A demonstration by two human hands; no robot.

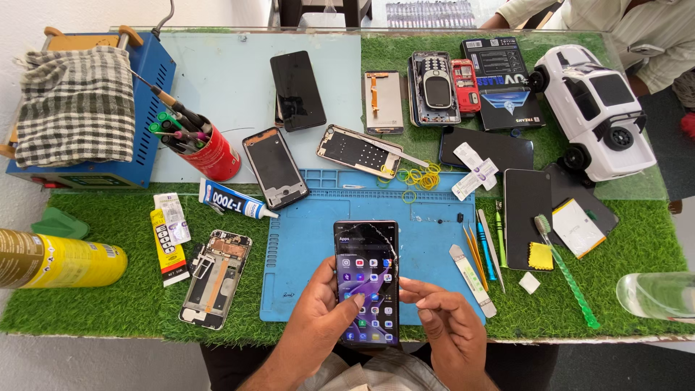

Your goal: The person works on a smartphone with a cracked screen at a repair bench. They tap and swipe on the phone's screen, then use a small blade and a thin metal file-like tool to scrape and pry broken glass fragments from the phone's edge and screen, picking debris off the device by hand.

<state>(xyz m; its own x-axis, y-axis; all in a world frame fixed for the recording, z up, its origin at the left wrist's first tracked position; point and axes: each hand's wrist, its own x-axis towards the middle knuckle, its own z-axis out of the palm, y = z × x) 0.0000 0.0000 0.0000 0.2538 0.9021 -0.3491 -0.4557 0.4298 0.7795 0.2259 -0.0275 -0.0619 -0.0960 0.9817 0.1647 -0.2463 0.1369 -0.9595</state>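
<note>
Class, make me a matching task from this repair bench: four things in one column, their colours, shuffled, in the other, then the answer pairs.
Things:
1. toy car
2. pen cup
3. spray can
4. work mat

Colours:
A. blue
B. yellow
C. white
D. red

Pairs: 1-C, 2-D, 3-B, 4-A.

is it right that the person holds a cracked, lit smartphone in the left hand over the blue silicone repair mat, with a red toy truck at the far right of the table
Not quite: the toy truck is white, not red, as the head view shows. The rest holds: the left hand grips the cracked, lit smartphone over the blue silicone repair mat, with the right hand beside it.
</note>
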